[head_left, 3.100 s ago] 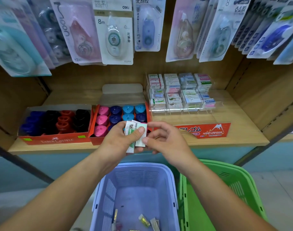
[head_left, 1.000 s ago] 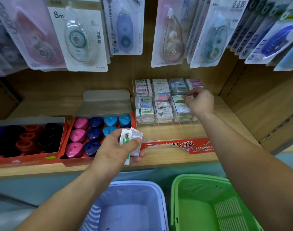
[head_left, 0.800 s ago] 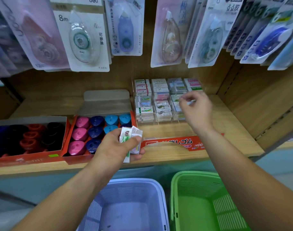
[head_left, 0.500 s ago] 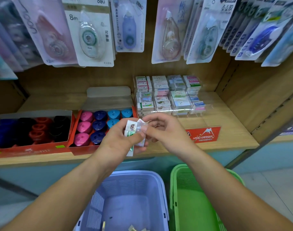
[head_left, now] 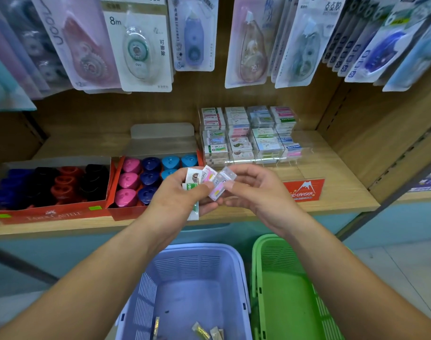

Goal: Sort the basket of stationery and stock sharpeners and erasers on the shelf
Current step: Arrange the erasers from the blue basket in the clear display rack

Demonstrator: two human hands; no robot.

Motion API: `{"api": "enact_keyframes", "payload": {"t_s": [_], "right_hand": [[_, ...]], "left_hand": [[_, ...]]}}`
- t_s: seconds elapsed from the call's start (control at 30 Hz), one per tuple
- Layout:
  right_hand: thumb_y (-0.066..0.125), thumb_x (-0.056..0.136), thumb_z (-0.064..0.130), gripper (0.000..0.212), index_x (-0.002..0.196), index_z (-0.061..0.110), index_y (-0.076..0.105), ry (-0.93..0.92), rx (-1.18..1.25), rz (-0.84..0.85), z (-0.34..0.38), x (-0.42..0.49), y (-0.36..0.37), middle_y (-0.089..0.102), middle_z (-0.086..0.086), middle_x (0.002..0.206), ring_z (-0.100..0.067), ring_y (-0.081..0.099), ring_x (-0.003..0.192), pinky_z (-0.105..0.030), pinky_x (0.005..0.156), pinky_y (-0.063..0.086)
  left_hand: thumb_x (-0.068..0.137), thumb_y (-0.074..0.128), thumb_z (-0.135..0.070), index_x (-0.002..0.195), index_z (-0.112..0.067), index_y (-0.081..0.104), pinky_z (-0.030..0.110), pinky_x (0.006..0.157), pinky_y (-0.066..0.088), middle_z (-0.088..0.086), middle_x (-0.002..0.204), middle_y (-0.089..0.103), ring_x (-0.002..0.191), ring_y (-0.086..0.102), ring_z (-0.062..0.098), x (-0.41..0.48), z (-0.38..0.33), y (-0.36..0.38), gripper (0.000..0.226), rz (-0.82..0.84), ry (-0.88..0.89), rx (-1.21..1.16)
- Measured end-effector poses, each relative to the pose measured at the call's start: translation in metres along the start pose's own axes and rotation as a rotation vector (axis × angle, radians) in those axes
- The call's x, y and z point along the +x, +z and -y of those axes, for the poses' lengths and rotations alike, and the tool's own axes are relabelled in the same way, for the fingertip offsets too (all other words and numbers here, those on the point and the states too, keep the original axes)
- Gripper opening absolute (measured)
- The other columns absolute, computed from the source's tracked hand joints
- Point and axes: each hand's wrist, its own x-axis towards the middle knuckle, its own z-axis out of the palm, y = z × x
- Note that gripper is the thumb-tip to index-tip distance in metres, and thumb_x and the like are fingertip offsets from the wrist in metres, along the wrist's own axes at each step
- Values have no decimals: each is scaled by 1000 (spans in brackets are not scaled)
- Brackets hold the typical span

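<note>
Because the small eraser (head_left: pixel 220 185) is light, a bit squashy and wrapped in slippery plastic, it is likely best pinched by its long sides. Just in front of the clear rack (head_left: pixel 302 157), the right hand (head_left: pixel 256 190) pinches it with thumb and fingertips. Also there, the left hand (head_left: pixel 175 195) grips a bunch of erasers (head_left: pixel 194 177).

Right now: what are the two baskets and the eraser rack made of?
Purple basket and green basket: moulded plastic, matte, going by the slotted walls. Eraser rack: clear glossy plastic, probably acrylic; erasers show through, edges glint.
</note>
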Motion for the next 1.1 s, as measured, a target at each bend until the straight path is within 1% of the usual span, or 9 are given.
{"api": "enact_keyframes", "payload": {"t_s": [0.1,0.23,0.4,0.5,0.67,0.8,0.87,1.0,1.1], "right_hand": [[72,88,0,25,108,13,68,13,-36,-8,-5,-2,0,73,-9,99,-25,73,82,-33,70,59],[56,97,-1,24,112,15,67,53,97,-94,-8,0,-8,65,-8,100,-24,71,86,-36,67,61],[67,95,11,19,111,19,60,15,-180,-307,-9,13,-35,68,-6,104,-11,60,64,-28,49,48],[74,91,14,10,95,20,69,-36,-334,-347,-7,27,-46,71,0,99,-12,58,57,-26,52,49],[63,95,1,24,103,21,75,-36,-384,-229,0,56,-37,62,-5,86,-18,69,74,-31,75,62],[70,92,10,15,104,19,74,-112,-800,-131,-2,80,-26,69,4,89,-4,65,66,-18,62,53],[73,90,19,13,103,23,75,-159,-994,-88,-6,90,-22,69,11,91,3,63,81,-14,70,47],[70,92,27,15,106,29,74,-165,-1201,-38,-10,101,-21,72,13,97,-1,64,91,-30,84,55],[66,95,30,23,116,28,73,-204,-1330,5,-9,101,-19,74,11,107,-5,67,97,-33,92,55]], "left_hand": [[95,63,-4,122,-6,62,25,67,61,19,99,76,82,76,29,2,3,1,27,14,-7,52],[97,62,-4,118,-5,60,23,58,59,8,87,77,70,74,22,6,7,-2,21,-18,-37,118],[98,58,0,116,-6,57,26,55,59,10,91,76,60,68,18,10,4,-16,20,-101,-32,196],[98,58,1,117,-5,57,25,52,57,11,91,76,58,67,18,13,3,-23,20,-128,-38,203],[98,56,2,119,-4,56,28,56,58,14,91,76,60,67,20,18,2,-27,22,-150,-30,205],[98,54,3,120,-3,56,28,56,58,13,90,75,62,66,21,20,2,-29,23,-146,-25,203],[98,54,4,119,-4,56,28,56,58,14,90,75,62,66,21,20,2,-30,23,-148,-25,209],[98,55,1,120,-9,56,29,59,57,12,95,77,67,68,20,21,1,-34,24,-148,-20,229],[99,55,0,120,-12,56,29,61,58,9,95,77,67,69,18,21,-2,-37,24,-153,-20,229]]}}
